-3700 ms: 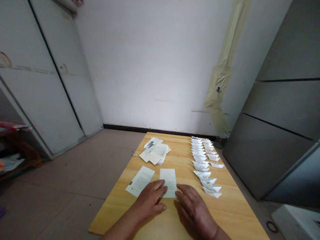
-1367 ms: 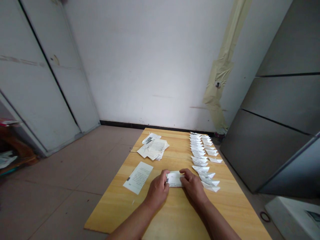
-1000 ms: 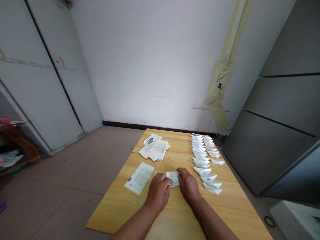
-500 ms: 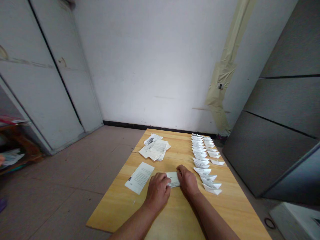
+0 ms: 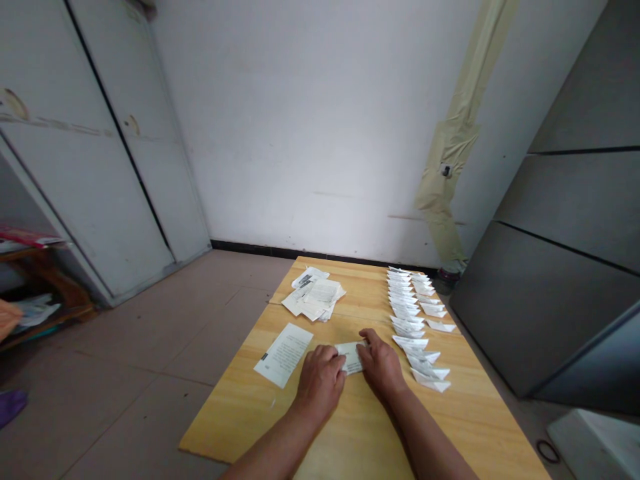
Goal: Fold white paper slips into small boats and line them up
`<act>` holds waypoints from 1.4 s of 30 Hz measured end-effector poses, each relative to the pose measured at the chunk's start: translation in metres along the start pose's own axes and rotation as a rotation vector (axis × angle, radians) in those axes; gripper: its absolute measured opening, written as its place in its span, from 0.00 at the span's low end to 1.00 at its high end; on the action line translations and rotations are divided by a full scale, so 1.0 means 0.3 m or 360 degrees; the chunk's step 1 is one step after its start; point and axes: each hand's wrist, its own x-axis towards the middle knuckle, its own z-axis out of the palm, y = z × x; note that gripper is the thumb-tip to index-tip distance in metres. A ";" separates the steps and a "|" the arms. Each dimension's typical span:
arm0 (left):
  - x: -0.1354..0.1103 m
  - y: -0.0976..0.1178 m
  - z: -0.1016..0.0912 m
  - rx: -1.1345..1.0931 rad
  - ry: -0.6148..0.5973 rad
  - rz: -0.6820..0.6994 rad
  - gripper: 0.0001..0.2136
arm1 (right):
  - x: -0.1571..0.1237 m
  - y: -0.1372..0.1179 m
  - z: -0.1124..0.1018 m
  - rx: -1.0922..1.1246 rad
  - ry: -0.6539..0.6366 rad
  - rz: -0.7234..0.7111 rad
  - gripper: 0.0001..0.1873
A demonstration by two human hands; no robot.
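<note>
Between my hands a small printed sheet of paper (image 5: 352,359), folded into a flat rectangle, lies on the wooden table. My left hand (image 5: 323,375) grips its left end, fingers curled and pressed together. On the opposite end sits my right hand (image 5: 383,363), its thumb on the paper and its fingers bent around the far right corner. A flat printed sheet (image 5: 284,355) lies to the left of my left hand. Just right of my right hand stand folded paper boats (image 5: 423,360), several of them lined up in two columns.
A loose pile of printed sheets (image 5: 316,297) lies towards the table's far left. The wooden table (image 5: 230,413) has its far edge near a white wall (image 5: 300,133). Grey panels (image 5: 560,267) rise at right, with a pale box (image 5: 595,443) on the floor below. Cupboards (image 5: 115,167) stand left.
The view has shifted slightly, so everything appears a little further right. My right thumb has moved onto the folded paper, and its index finger is slightly raised. My left hand stays at its end.
</note>
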 end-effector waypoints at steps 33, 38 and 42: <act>0.011 0.008 -0.009 0.0013 -0.0065 -0.0152 0.13 | 0.003 -0.002 0.032 -0.0539 0.0076 -0.0114 0.08; 0.012 0.024 -0.026 0.0078 -0.0163 -0.0195 0.13 | 0.003 -0.010 0.030 -0.0566 0.0055 -0.0093 0.08; 0.016 0.029 -0.028 0.0104 -0.0209 -0.0236 0.15 | 0.004 -0.008 0.032 -0.0593 0.0031 -0.0091 0.07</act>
